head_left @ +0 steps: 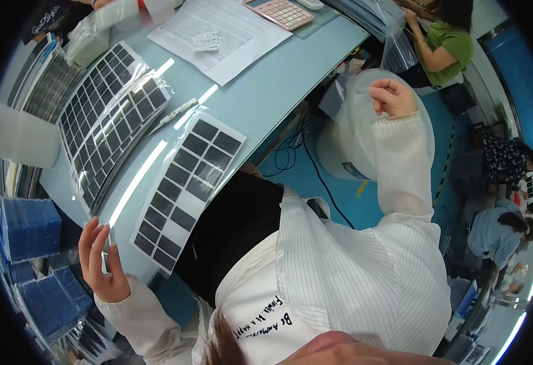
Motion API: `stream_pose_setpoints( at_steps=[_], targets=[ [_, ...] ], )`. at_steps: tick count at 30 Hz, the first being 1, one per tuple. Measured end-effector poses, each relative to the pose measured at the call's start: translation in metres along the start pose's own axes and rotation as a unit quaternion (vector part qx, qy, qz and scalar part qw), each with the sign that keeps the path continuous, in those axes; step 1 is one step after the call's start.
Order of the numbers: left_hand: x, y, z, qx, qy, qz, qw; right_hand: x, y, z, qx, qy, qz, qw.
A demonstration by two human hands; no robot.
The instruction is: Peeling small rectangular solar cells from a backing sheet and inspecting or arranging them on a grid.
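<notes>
My left hand (103, 263) hovers beside the front end of a stack of label sheets (105, 131), its fingers spread and nothing visible in them. The sheets carry rows of dark rectangles on white backing. Close to my body, a single sheet of dark labels (188, 188) lies along the table edge; one spot in its lower half shows bare white backing. Far off to the right, my right hand (394, 98) is held over a large white bin (339, 143) with a clear liner. Its fingers are loosely bent and apart, with nothing visible between them.
A slim utility knife (178, 114) lies between the sheets. Printed paper (218, 36) and a pink calculator (281, 13) sit at the far side. Blue wrapped stacks (32, 228) stand left. Black cables (315, 164) hang by the bin. A co-worker in green (443, 45) sits beyond.
</notes>
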State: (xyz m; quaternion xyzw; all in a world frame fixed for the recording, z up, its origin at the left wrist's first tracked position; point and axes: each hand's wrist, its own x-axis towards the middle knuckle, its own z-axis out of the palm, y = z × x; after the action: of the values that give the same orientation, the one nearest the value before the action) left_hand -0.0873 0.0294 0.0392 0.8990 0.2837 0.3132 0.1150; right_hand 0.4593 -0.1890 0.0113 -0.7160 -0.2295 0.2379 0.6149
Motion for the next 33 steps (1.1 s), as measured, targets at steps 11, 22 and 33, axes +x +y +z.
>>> stream_pose_setpoints(
  at_steps=[11, 22, 33],
  targets=[
    [-0.026, 0.018, -0.012, 0.008, -0.004, -0.056, 0.998, 0.092, 0.156, -0.174, -0.696, 0.193, 0.088, 0.686],
    [-0.076, 0.031, 0.0, 0.04, 0.05, -0.211, 0.975, -0.043, -0.061, 0.161, -0.308, -0.236, -0.501, 0.774],
    [-0.077, 0.042, 0.031, 0.006, 0.013, -0.105, 0.994, -0.112, -0.031, 0.305, -0.215, -0.525, -0.579, 0.585]
  ],
)
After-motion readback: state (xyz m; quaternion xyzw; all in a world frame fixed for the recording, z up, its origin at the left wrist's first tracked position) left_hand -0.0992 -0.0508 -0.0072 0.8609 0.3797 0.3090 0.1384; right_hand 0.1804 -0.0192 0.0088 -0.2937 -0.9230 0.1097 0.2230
